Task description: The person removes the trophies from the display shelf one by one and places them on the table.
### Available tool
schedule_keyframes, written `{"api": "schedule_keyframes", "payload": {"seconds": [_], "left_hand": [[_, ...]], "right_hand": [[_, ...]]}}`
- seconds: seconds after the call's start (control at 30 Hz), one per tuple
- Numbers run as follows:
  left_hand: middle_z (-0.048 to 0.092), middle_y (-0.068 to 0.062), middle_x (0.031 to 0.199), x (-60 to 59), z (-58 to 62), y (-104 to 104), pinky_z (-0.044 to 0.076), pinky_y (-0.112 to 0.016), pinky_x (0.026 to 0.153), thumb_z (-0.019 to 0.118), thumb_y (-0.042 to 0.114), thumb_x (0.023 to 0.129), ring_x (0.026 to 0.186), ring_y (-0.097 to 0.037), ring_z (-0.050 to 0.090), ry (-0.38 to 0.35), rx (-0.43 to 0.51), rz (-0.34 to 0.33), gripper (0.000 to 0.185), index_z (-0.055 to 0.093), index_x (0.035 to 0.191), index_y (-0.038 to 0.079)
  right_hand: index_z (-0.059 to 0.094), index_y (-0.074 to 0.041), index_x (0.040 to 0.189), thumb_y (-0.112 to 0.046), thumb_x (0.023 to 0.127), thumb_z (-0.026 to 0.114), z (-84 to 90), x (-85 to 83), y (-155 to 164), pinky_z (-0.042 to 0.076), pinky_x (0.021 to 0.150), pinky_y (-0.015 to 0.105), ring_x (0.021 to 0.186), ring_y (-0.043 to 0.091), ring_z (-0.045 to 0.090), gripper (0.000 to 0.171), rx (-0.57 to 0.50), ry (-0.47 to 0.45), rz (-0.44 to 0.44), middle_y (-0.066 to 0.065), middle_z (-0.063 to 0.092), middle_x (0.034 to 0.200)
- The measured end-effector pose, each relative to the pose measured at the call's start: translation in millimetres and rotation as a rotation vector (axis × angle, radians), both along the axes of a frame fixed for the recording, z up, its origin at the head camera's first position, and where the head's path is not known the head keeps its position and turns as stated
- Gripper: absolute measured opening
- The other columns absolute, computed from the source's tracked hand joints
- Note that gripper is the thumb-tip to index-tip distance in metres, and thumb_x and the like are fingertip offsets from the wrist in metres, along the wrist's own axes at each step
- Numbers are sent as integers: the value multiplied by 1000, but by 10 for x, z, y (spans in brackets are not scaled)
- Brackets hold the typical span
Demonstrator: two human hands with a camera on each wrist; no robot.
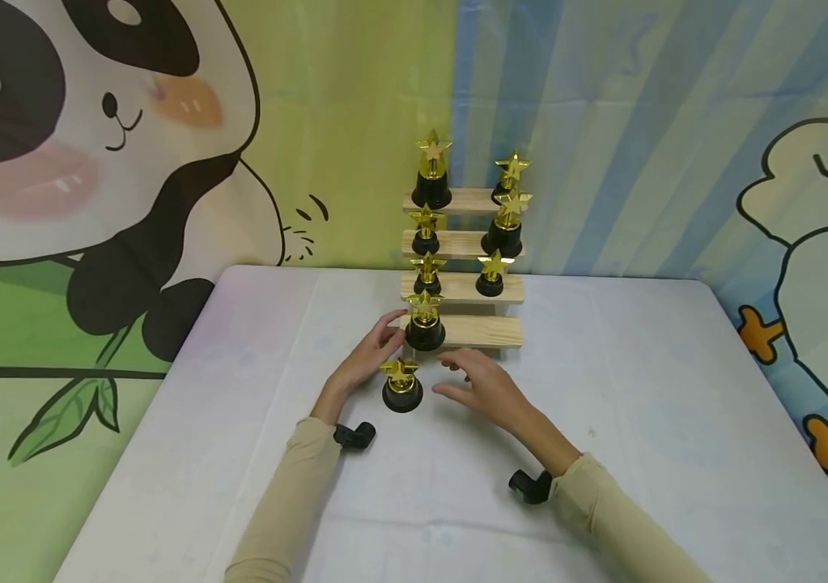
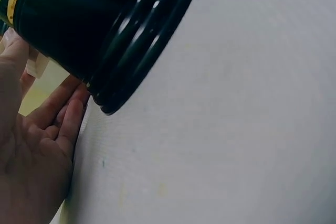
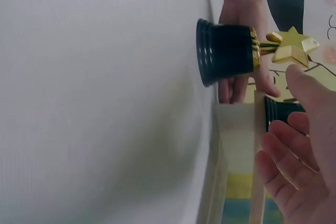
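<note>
A small star trophy (image 1: 401,385) stands upright on the tabletop (image 1: 239,421), just in front of the lowest step of a wooden stepped rack (image 1: 490,330) that sits at the middle of the tabletop's far edge. Neither hand holds it. The left hand (image 1: 370,356) lies just beside it on the left, fingers straight and loose, tips reaching toward the trophy on the bottom step (image 1: 424,324). The right hand (image 1: 482,387) hovers to its right, grip wide and holding nothing. Flanking it this way, both hands appear placed to steady or take it.

The rack's higher steps carry six more trophies. Whether the left fingertips touch the step trophy cannot be told. The left wrist view shows only the black base (image 2: 110,30); the right wrist view cuts off most of the rack.
</note>
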State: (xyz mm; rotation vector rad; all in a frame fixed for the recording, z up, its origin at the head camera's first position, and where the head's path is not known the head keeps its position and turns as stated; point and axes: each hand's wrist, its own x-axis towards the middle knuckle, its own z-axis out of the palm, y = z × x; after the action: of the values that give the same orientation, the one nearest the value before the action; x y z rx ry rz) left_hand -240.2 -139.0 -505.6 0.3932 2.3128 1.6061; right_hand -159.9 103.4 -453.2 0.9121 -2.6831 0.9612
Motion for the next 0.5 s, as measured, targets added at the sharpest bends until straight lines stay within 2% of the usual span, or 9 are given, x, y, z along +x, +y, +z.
{"api": "schedule_keyframes", "payload": {"seconds": [0.2, 0.5], "left_hand": [[50, -19, 142, -10, 12, -10, 36, -56, 109, 45, 46, 102, 132, -35, 50, 12, -1, -4, 53, 28, 150, 33], [50, -20, 142, -15, -12, -9, 36, -56, 110, 45, 45, 102, 133, -35, 49, 1, 12, -10, 53, 28, 150, 32]], "right_hand": [[65, -7, 117, -25, 87, 73, 125, -58, 131, 56, 73, 33, 95, 21, 65, 35, 12, 14, -32, 9, 68, 107], [65, -4, 117, -20, 87, 74, 264, -129, 223, 56, 73, 38, 93, 25, 65, 34, -32, 19, -49, 12, 68, 107]]}}
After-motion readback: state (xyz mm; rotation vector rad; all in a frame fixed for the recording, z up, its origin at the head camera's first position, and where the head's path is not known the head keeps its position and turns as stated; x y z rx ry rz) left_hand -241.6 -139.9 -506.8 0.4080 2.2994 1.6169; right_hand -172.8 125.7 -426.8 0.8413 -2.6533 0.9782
